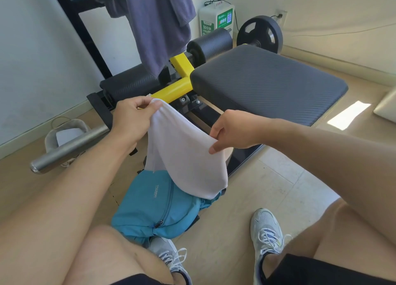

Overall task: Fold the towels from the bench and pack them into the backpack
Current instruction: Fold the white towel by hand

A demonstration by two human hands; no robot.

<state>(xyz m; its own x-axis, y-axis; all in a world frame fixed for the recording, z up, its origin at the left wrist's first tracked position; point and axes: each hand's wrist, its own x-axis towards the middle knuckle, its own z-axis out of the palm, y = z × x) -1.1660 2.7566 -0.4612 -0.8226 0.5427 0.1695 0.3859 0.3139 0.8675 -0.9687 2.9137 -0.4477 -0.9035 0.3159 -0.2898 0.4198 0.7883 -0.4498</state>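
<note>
While the white towel (184, 154) hangs over the blue backpack (154, 209) on the floor beside the bench (267, 85), the left hand (130, 119) pinches its upper corner and the right hand (233, 132) pinches its other top edge. A grey towel (158, 23) hangs on the rack behind.

bright daylight | sun patch (348, 115) on floor | wide-angle edge bending | sharp

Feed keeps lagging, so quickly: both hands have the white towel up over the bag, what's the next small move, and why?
Probably lower the white towel toward the blue backpack. The left hand and right hand each pinch its top edge, and it hangs doubled right over the backpack; whether the backpack is open is hidden.
</note>
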